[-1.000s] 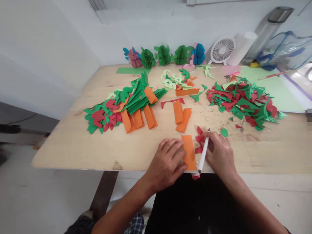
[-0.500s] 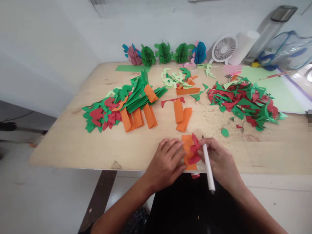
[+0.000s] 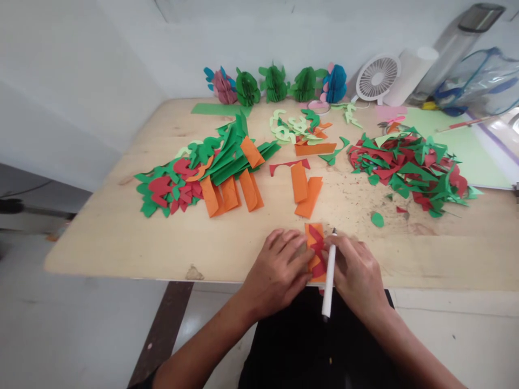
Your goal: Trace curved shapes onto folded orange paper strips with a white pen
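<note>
My left hand [image 3: 278,267] lies flat with fingers stretched out, its fingertips on the left side of a folded orange paper strip [image 3: 308,231] at the table's front edge. On top of that strip rests a red paper cutout [image 3: 317,244] with a curved, notched outline. My right hand [image 3: 360,273] grips a white marker [image 3: 330,283], whose dark tip points away from me and whose other end hangs past the edge. Its fingertips are at the cutout's right side; whether they pinch it is hidden. Two more orange strips [image 3: 299,183] lie just beyond.
To the left lie green and red cutouts [image 3: 160,186], folded green strips [image 3: 231,159] and orange strips [image 3: 230,194]. Red and green scraps [image 3: 409,167] are heaped at right. Honeycomb paper figures [image 3: 275,85], a small fan [image 3: 378,78] and a bottle [image 3: 450,51] stand by the wall.
The red cutout has shifted left and now lies over the orange strip. My right hand and the marker have moved left with it; my left hand has stayed nearly still.
</note>
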The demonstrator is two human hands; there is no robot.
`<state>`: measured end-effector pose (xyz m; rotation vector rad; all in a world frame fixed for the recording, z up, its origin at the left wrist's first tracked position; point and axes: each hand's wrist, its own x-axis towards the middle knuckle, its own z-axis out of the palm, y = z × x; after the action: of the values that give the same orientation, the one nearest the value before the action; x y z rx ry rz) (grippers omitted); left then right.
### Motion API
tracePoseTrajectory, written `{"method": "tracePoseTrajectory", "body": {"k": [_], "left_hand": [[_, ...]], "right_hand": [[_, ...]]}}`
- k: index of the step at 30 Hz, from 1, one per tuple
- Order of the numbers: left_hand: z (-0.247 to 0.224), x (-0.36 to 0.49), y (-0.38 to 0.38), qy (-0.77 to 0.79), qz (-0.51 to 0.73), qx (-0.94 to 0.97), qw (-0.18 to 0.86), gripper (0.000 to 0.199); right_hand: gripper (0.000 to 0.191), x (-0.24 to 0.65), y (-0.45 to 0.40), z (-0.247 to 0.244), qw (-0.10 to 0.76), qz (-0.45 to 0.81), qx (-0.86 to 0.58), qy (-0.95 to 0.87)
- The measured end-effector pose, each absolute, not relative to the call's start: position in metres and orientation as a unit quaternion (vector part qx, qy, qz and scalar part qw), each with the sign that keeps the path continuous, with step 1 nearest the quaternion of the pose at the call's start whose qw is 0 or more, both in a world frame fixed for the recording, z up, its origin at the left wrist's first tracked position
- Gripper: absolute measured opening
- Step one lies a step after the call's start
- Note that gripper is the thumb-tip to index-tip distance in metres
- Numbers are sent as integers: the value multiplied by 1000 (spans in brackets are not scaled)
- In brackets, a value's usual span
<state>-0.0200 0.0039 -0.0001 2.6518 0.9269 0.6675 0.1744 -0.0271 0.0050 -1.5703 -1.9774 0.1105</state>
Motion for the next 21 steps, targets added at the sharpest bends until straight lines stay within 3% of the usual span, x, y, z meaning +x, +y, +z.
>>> {"method": "tracePoseTrajectory", "body": {"k": [21], "left_hand": [[0,-19,3,318,240,909,119,37]], "right_hand": [[26,175,-33,2,334,53,-542,-769]]}}
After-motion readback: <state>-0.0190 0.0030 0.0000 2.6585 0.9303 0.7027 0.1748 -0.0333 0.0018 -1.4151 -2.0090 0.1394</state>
